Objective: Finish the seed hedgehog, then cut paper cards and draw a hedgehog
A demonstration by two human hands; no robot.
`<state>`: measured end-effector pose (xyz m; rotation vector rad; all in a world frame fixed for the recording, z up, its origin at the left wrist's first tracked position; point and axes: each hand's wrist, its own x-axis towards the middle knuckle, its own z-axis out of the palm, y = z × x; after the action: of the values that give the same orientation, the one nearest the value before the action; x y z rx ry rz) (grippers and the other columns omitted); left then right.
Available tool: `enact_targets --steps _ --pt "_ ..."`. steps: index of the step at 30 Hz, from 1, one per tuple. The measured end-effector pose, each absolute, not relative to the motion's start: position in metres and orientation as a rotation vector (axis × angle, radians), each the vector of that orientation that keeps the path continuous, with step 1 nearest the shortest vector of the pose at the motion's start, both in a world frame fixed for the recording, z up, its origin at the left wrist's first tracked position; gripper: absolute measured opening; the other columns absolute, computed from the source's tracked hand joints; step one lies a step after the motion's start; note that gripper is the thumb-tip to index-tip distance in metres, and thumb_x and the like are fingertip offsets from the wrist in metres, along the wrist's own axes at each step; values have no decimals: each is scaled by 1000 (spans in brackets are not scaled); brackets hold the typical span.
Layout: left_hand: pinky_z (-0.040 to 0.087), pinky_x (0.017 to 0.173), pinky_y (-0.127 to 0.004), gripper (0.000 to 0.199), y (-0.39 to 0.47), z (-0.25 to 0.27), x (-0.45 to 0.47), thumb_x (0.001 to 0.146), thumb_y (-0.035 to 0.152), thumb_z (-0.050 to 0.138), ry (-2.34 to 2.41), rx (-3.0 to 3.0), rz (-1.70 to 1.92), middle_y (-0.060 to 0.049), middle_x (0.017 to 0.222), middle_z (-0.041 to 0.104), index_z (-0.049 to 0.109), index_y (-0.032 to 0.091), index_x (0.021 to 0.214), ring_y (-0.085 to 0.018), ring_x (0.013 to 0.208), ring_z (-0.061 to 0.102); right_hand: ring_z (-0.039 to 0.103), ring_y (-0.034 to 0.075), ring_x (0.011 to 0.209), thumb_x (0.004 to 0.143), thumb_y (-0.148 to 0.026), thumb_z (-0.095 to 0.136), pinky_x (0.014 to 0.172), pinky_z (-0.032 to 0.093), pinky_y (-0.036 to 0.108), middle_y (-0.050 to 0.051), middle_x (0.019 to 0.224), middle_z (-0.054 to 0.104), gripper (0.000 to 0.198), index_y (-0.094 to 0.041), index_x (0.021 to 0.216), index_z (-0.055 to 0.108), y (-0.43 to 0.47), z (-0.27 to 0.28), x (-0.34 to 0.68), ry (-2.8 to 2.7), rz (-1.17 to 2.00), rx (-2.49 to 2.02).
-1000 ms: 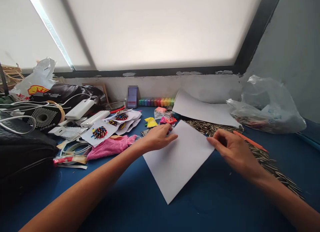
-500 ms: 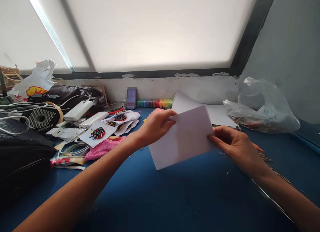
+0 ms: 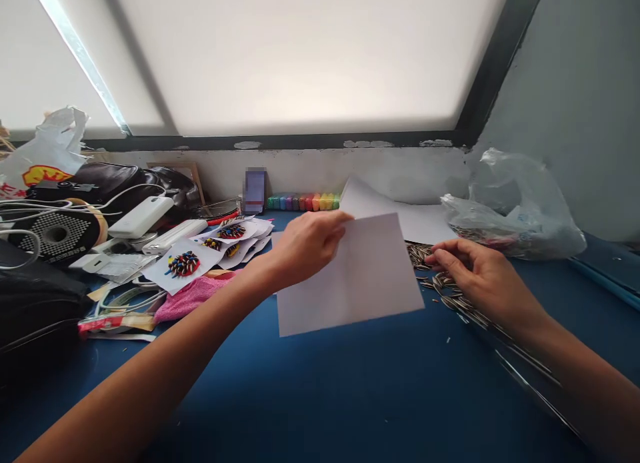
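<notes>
At the middle of the frame, the left hand is clamped on the upper edge of a white sheet, held tilted. Toward the right, the right hand is held clear of the sheet with fingers curled; whether anything is gripped cannot be told. Around it, striped seeds are strewn on the blue desk. At centre left, decorated cards are spread beside a pink cloth.
</notes>
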<state>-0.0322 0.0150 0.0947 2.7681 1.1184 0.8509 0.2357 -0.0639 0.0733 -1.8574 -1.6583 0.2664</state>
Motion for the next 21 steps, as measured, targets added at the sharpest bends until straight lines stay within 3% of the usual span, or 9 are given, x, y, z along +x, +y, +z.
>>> enact_targets --steps 6,10,15,21 --pt "53 87 -40 37 43 48 -28 92 14 48 1195 2831 487 -12 115 70 64 18 125 -26 103 66 62 22 62 88 -32 55 58 37 34 5 66 69 22 -21 74 66 -64 85 262 -1781 123 -2241" --pt "46 102 -47 34 38 42 -23 95 17 54 1111 2920 542 -16 136 58 61 16 128 -30 125 55 63 23 63 84 -30 62 56 35 33 4 66 70 19 -23 67 65 -70 92 269 -1907 162 -2394" --pt "32 117 -47 47 17 26 -10 105 43 42 640 2990 285 -14 156 40 46 19 146 -31 145 37 65 24 59 76 -27 66 50 36 33 5 66 70 17 -25 60 65 -86 92 272 -1999 212 -2550" --pt "31 119 -46 46 8 6 -6 106 44 35 640 2926 329 -12 153 45 48 20 143 -31 144 38 66 26 58 74 -17 62 44 35 31 6 66 71 18 -27 59 61 -107 75 271 -2017 169 -2651"
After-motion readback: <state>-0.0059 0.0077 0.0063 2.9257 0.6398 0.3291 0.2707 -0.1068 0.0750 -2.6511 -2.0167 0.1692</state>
